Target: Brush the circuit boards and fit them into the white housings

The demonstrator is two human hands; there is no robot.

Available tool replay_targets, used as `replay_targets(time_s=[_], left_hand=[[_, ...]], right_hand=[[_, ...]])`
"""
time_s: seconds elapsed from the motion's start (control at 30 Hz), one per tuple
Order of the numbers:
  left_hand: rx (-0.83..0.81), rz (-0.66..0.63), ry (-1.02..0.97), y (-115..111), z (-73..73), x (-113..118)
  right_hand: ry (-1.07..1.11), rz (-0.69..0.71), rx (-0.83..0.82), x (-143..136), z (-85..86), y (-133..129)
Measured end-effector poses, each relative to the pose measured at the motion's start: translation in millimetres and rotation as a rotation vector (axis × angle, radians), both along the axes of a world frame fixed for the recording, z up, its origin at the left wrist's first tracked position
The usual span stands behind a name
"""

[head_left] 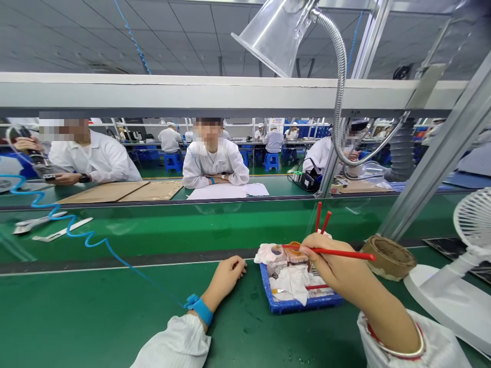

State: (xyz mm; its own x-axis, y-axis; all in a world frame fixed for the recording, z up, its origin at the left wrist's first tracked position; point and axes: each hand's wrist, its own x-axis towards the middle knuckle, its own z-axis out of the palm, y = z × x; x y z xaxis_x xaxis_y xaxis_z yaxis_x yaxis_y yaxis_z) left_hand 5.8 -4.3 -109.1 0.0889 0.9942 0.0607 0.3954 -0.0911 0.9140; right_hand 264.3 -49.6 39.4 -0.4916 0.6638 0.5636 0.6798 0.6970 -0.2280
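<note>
My right hand (332, 263) is closed in a pinch round a thin brush with a red handle (345, 253). The brush's tip points left, over a small container wrapped in white tissue (273, 254) at the back of a blue tray (286, 307). Crumpled white tissue (292, 282) lies in the tray, and on it rests another red-handled brush (316, 287). Two more red handles (318, 217) stand up behind my right hand. Left of the tray, my left hand (227, 273) lies on the green bench with its fingers curled in and nothing visible in them.
A blue wrist strap (200, 308) on my left wrist joins a coiled blue cord (90, 239). Right of the tray are a tape roll (387, 255) and a white fan (433, 286). A lamp (276, 36) hangs above. Several co-workers sit beyond the green conveyor (161, 225).
</note>
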Motion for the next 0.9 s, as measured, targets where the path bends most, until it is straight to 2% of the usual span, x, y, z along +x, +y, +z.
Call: replay_targets(time_s=[0.23,0.33,0.6,0.8,0.9], left_hand=[[0.004,-0.003,0.001,-1,1.4,1],[0.003,0.002,0.003,-1,2.8,1],[0.004,-0.008,0.001,-2,4.7,1],[0.004,-0.003,0.0,-1,2.6,0],[0.008,0.0,-0.004,-1,1.5,0]], right_hand=[[0.055,0.05,0.017,9,2.9,-7],[0.073,0.083,-0.026,12,4.9,-11],[-0.229,0.085,-0.162,4,12.5,-33],[-0.334,0.091,-0.084,5,12.4,-48],[-0.32,0.094,-0.07,10,14.5,-54]])
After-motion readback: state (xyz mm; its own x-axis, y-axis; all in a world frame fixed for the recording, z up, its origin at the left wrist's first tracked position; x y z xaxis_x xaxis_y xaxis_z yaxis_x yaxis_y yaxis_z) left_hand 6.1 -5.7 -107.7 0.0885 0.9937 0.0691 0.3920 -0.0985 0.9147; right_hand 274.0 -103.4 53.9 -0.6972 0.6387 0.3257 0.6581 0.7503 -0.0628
